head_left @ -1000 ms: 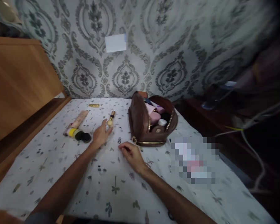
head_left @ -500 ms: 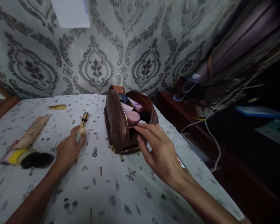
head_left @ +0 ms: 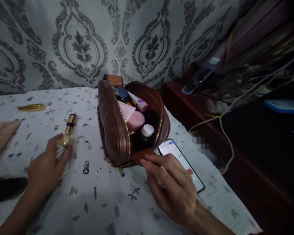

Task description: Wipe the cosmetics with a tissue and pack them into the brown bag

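A brown cosmetic bag stands unzipped near the middle of the cloth. My right hand pinches the bag's front edge, folding it down. Inside show a white-capped dark bottle, a pink rounded item, a pink-and-white tube and some dark things I cannot make out. On the left, my left hand is closed around a small bottle with a cream-gold round cap; its body is mostly hidden by the fingers. Just beyond it lies a gold-and-black lipstick tube.
A phone lies lit beside the bag. Farther left are a gold tube, a beige squeeze tube and a dark blurred item. Past the cloth's right edge are a clear bottle and white cables.
My view has moved closer to the bag. My right hand has pulled its front edge outward and down, uncovering the white-capped bottle and the phone. The left hand keeps hold of the small bottle.
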